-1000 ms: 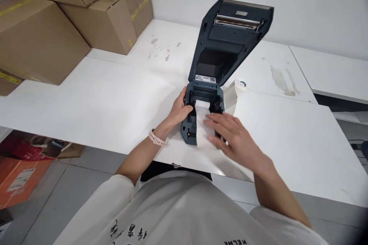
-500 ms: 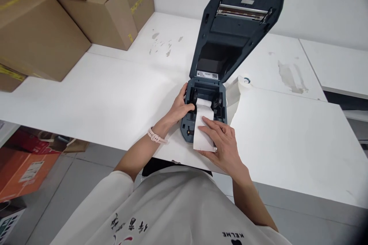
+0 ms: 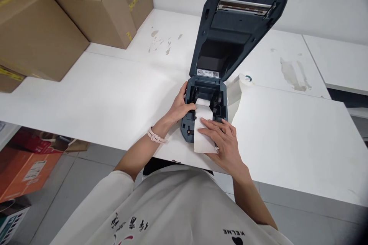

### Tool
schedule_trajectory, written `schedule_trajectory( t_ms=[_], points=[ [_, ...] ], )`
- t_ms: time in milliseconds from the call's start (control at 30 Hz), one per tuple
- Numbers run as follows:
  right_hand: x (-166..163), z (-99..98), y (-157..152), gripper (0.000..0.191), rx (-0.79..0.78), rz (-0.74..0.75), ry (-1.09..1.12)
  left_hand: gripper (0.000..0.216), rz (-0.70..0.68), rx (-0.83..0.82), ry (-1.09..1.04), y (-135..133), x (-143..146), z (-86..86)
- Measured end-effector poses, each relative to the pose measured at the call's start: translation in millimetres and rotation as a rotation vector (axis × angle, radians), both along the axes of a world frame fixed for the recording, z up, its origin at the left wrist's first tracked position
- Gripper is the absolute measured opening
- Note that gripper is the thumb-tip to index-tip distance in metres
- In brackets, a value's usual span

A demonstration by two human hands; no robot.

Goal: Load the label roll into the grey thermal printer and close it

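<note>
The left hand (image 3: pixel 179 107) gripped the open printer (image 3: pixel 204 116) at its 9 o'clock side, fingers clamped on its wall. The right hand (image 3: pixel 225 143) lay at 5 o'clock, fingers together and flat, pressing the paper strip (image 3: pixel 202 138).

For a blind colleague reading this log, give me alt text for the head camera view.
A person's right hand presses a strip of white label paper flat across an open label printer, while the left hand grips its left side. Cardboard boxes sit on the white table.
</note>
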State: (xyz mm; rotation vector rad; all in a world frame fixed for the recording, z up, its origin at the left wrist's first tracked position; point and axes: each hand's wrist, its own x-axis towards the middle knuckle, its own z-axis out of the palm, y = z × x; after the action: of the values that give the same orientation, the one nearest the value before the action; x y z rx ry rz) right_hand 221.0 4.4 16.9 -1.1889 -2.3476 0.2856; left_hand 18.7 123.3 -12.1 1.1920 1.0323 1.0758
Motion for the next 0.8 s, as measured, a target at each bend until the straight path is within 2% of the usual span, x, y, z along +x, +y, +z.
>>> schedule_trajectory(
  t_ms=[233, 433, 800],
  points=[
    [-3, -6.8, 0, 0.03, 0.093, -0.025, 0.067, 0.106, -0.046, 0.021, 0.013, 1, -2, -2.5],
    [-4, -11.2, -2, 0.041, 0.129, -0.044, 0.118, 0.108, -0.012, -0.011, 0.0, 0, 0, 2.3],
    [-6, -10.8, -1, 0.028, 0.135, -0.048, 0.124, 0.107, -0.001, -0.018, 0.021, -1, 0, 3.4]
  ],
)
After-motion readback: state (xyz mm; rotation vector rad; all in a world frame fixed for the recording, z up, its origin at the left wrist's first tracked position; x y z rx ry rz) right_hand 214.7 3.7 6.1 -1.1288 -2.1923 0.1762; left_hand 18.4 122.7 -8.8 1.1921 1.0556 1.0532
